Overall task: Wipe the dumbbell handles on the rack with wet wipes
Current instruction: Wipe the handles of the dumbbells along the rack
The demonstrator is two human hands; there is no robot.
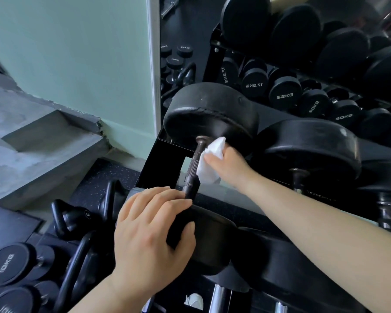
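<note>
Fingers (210, 158) of the right hand (229, 165) pinch a crumpled white wipe (209, 170) against the knurled steel handle (192, 169) of a black dumbbell (210, 114) lying on the rack (163, 163). Nearer than the handle, the left hand (149, 233) clasps its smooth round rubber head (212, 242). Right of the handle more dumbbells (312, 152) crowd; left, kettlebells (77, 222); beyond, perhaps a mirror (178, 55).

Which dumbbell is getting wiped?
The leftmost dumbbell: the right hand holds the wet wipe against its handle, the left hand grips its near head. Its right neighbour is untouched.
</note>
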